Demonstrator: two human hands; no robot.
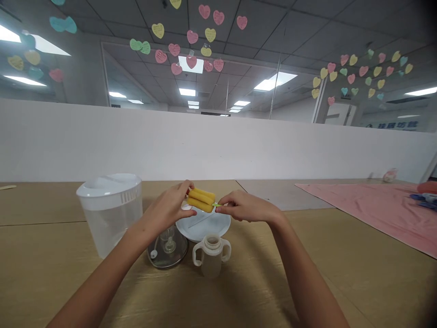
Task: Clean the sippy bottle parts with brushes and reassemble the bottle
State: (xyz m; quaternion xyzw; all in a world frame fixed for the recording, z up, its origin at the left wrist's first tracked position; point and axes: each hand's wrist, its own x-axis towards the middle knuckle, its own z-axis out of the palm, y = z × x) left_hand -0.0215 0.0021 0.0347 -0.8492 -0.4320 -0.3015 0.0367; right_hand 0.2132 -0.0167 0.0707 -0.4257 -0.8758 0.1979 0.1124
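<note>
Our left hand [166,210] has its fingers [181,193] clamped round the soft, light yellow sponge bottle brush [200,200] above the white plate [214,229] at lower centre of the frame, while our right hand [246,206] pinches its thin green end, the firmer place to grip.

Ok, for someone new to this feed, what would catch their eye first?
The yellow sponge brush at centre stands out, held by the left hand above a white plate, while the right hand pinches its green tip. Higher up, pastel paper hearts dot the glass, and a pink cloth spreads at far right.
</note>
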